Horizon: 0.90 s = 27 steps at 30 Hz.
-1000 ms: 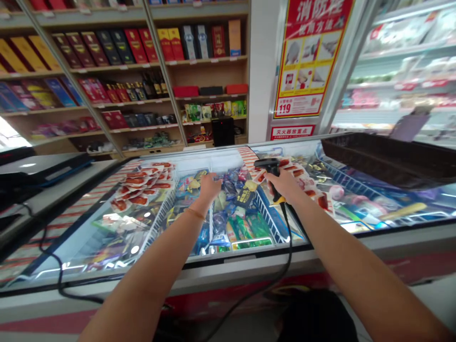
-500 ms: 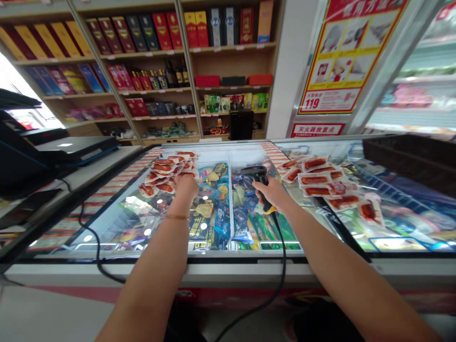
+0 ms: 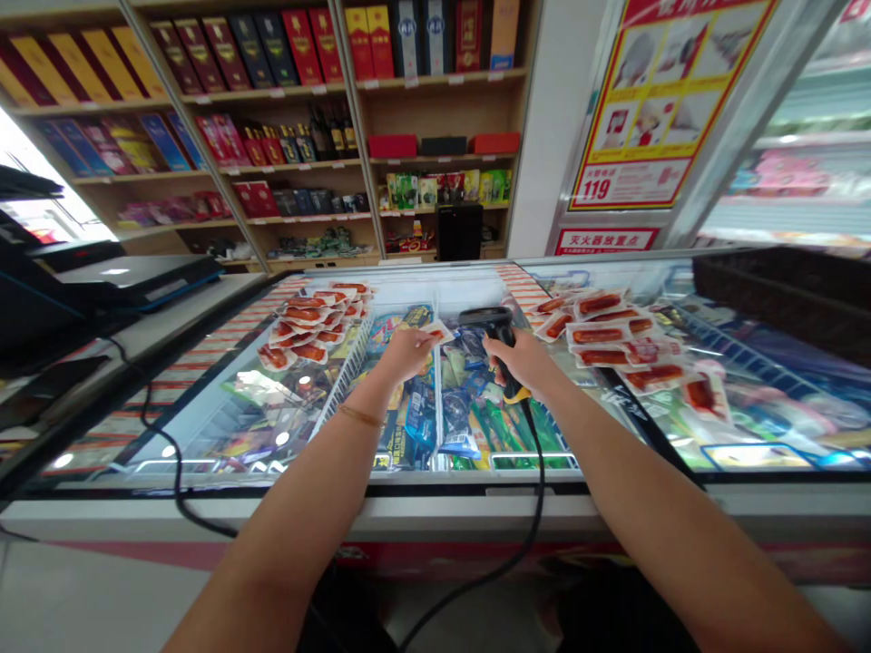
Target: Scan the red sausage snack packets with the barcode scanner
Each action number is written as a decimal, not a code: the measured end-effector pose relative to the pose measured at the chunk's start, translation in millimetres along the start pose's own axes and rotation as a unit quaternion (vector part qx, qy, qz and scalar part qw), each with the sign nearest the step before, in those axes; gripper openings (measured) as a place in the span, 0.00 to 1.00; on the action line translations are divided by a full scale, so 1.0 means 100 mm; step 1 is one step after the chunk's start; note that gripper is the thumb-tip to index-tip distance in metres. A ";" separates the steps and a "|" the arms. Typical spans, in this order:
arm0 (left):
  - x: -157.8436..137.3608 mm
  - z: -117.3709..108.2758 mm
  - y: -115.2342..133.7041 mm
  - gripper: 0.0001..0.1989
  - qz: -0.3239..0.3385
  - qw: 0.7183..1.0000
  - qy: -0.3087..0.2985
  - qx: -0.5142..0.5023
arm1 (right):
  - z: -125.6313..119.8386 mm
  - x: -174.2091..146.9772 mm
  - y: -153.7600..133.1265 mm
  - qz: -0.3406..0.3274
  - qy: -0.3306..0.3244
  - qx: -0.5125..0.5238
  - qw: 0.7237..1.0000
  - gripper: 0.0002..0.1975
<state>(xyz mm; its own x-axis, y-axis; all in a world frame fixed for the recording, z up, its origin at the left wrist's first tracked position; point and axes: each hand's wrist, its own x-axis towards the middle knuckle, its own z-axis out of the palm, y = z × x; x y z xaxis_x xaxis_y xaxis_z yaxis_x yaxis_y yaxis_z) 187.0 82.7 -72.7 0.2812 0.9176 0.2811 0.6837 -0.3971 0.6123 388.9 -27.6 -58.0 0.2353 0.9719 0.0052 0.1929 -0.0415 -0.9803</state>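
Shifted right: left hand [image 3: 404,355], pinching flat packet [image 3: 441,332], apparently plastic, partly finger-covered | right hand [image 3: 529,361]: gripping pistol-shaped scanner [image 3: 486,317]

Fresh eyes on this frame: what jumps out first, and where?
Probably the black handheld scanner in the right hand, mid-picture, with the left hand beside it holding a small packet. Next come the left pile of red-brown packs and the right pile, both on the glass-topped freezer. Behind, at upper right, the red-and-yellow poster stands out.
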 end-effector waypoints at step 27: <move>0.12 -0.01 -0.32 0.14 -0.066 0.988 0.099 -0.100 | 0.10 -0.18 -0.06 -0.050 -0.030 -0.010 0.998 0.12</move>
<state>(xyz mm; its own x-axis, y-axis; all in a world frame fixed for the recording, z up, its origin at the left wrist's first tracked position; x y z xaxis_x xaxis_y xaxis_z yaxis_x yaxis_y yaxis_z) 168.1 106.0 -88.5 0.0476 0.9478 0.3152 0.5530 -0.2878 0.7819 374.3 -42.2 -54.3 0.1570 0.9834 0.0905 0.2316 0.0524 -0.9714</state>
